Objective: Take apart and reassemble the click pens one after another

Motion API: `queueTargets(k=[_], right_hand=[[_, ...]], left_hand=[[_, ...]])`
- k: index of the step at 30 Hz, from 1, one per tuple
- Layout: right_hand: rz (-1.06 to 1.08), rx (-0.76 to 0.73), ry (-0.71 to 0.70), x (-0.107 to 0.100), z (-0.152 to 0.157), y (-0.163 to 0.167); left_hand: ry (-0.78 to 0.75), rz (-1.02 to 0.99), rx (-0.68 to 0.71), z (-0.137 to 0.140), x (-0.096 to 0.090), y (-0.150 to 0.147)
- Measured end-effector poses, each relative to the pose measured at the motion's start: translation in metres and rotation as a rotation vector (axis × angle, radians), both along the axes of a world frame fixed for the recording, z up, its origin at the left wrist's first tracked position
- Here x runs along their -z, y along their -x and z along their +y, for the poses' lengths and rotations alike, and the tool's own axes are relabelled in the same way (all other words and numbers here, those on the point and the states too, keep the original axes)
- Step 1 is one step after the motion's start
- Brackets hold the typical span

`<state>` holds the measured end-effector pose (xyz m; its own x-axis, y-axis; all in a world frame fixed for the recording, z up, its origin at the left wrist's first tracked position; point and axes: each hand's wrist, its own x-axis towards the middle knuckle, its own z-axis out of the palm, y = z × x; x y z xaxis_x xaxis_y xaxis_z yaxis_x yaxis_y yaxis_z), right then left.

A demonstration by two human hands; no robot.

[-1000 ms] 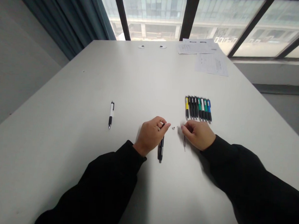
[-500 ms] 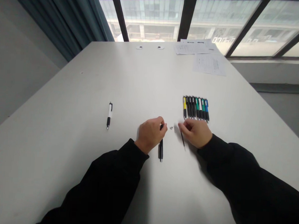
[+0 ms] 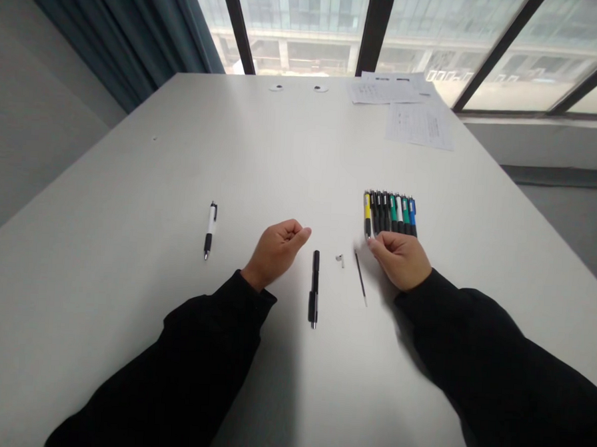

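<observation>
My left hand [image 3: 278, 251] is curled above the table with nothing visible in it. To its right lies a black pen barrel [image 3: 314, 288] with its clip, apart from the fingers. My right hand [image 3: 399, 259] is closed too, thumb and forefinger at the tip of a yellow pen [image 3: 368, 214]; nothing shows in its grip. A thin dark pen refill [image 3: 360, 276] lies on the table just left of it. Between barrel and refill are small silvery pen parts [image 3: 340, 259], too small to make out fully.
A row of black, green, white and blue pens [image 3: 393, 214] lies beyond my right hand, beside the yellow one. A white pen with a black grip [image 3: 211, 230] lies to the left. Printed papers [image 3: 420, 125] and two white oval fittings [image 3: 321, 88] are at the far edge.
My left hand has let go of the black barrel and moved left. My right hand has released the refill onto the table and shifted slightly right.
</observation>
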<state>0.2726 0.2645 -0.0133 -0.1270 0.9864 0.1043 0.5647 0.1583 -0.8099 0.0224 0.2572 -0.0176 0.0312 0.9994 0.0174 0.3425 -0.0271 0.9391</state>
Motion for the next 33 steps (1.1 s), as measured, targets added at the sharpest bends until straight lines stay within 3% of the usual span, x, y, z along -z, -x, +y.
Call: queueTargets(k=[24,27,31,33], right_hand=[[-0.065,-0.035,-0.011,0.0,0.0,0.0],[-0.096,-0.078,0.014,0.0,0.001,-0.003],[-0.221,-0.211,0.086,-0.006,0.001,-0.002],[-0.33,-0.239,0.097,-0.01,-0.001,-0.001]], left_hand=[[-0.067,0.161,0.075,-0.004,0.001,-0.001],[-0.123,0.267,0.078,-0.006,0.001,-0.002],[-0.24,0.547,0.215,-0.011,-0.002,-0.005],[-0.23,0.67,0.249,-0.013,-0.005,-0.007]])
